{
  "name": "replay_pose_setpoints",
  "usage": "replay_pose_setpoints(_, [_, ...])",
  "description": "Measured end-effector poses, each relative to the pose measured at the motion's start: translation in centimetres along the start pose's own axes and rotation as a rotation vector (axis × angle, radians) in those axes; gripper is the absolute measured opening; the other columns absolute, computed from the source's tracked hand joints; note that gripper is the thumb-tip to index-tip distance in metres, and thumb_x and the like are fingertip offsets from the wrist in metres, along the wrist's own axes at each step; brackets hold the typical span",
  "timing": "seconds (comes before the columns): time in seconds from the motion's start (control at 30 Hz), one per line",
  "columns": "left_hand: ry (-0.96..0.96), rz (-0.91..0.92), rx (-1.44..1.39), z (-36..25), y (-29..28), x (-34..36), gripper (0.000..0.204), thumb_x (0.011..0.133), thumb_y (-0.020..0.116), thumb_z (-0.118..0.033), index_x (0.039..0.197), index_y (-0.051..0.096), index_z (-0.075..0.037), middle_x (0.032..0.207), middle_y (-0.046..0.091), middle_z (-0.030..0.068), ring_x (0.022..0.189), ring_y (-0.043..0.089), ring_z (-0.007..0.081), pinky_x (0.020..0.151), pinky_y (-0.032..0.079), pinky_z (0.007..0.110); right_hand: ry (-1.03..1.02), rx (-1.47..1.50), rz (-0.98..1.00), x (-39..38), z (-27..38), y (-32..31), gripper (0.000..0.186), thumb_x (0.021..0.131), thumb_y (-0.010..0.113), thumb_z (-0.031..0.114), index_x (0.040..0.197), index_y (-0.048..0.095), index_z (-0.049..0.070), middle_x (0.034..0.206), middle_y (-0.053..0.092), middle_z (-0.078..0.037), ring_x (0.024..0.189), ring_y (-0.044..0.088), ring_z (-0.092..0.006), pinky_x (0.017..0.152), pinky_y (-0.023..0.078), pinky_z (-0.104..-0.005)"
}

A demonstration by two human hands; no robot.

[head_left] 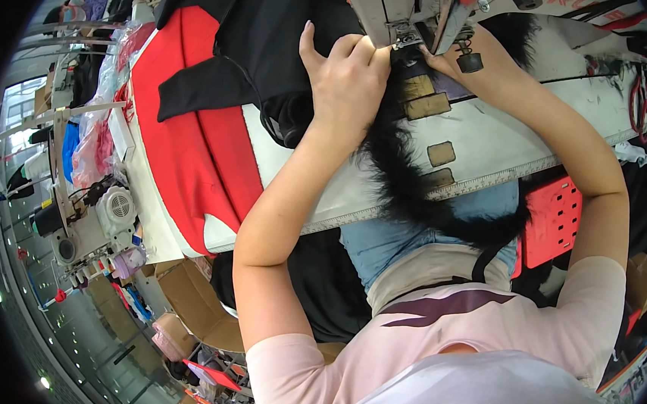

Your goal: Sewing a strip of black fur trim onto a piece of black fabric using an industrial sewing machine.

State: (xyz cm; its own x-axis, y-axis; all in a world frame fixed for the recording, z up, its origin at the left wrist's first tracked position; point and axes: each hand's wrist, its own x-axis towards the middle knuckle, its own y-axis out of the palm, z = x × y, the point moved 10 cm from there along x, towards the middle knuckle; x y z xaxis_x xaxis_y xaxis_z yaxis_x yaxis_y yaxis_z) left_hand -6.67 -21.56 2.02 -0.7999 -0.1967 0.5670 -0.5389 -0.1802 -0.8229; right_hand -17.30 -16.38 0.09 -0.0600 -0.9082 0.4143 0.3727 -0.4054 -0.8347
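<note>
Fur strip [395, 176] (black, shaggy), left hand [351, 79], right hand [477, 62], both beside presser foot [406, 38]

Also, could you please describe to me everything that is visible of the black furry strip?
The black furry strip is long, narrow and curved, with soft-looking, shaggy hair standing out along its edges. Its upper part lies close to the sewing machine, between the left hand and the right hand; whether fingers grip it is hidden. From there it runs over the white table, crosses the ruler tape along the edge, and curves right across the blue jeans, hiding part of them.
</note>
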Motion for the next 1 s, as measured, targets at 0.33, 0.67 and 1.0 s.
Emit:
replay_pose_setpoints(0.33, [0.066,-0.080,0.032,-0.5,-0.1,0.0,0.006,0.075,0.066,-0.010,0.070,0.063,-0.013,0.073,0.052,-0.0015,0.085,0.061,0.0143,0.106,0.029,0.061,0.165,0.125,0.006,0.2,-0.8,-0.6,0.023,0.088,0.064,0.022,0.085,0.066,-0.001,0.074,0.061,-0.019,0.076,0.059,-0.0376,0.068,0.047,-0.0441])
replay_pose_setpoints(0.67, [0.026,-0.068,0.031,0.1,-0.1,0.4,0.015,0.076,0.067,-0.012,0.063,0.059,-0.012,0.070,0.051,-0.0003,0.087,0.059,0.0159,0.099,0.033,0.055,0.002,0.080,0.008,-0.1,-1.1,0.2,0.027,0.089,0.070,0.021,0.088,0.057,-0.002,0.072,0.058,-0.015,0.066,0.054,-0.0299,0.062,0.046,-0.0357])
replay_pose_setpoints(1.0, [-0.021,-0.028,0.128,-0.2,-0.2,-0.3,0.008,0.080,0.063,-0.013,0.087,0.066,-0.013,0.088,0.059,-0.0027,0.089,0.061,0.0152,0.100,0.035,0.053,0.071,0.134,0.024,0.5,-1.4,0.0,0.026,0.091,0.066,0.022,0.089,0.060,-0.003,0.075,0.060,-0.018,0.068,0.053,-0.0347,0.067,0.046,-0.0383])
